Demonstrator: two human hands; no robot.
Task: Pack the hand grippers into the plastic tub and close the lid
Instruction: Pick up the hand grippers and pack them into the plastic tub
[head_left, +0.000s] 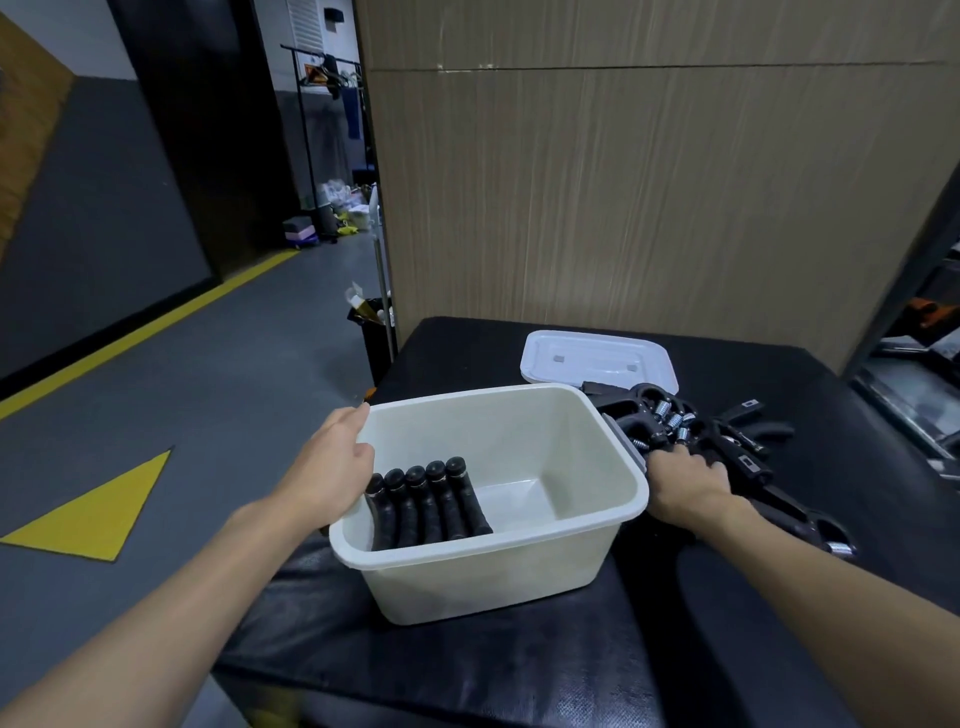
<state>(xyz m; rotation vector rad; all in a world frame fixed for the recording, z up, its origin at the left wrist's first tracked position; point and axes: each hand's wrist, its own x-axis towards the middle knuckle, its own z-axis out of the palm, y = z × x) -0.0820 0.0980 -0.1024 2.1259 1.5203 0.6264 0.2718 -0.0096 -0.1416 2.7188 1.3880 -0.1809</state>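
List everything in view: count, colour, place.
tub: one, off-white, open, on the table
packed hand grippers: five handles showing, black, leaning at the tub's left inside
loose hand grippers: a pile, count unclear, black with metal springs, on the table right of the tub
lid: one, white, flat on the table behind the tub
table: one, black
bin: one, black, on the floor left of the table
left hand: holds the tub's left rim
right hand: fingers curled onto the loose pile

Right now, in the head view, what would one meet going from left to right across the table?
In order: left hand, row of hand grippers inside the plastic tub, white lid, right hand. The loose pile overlaps the right hand, so I omit it.
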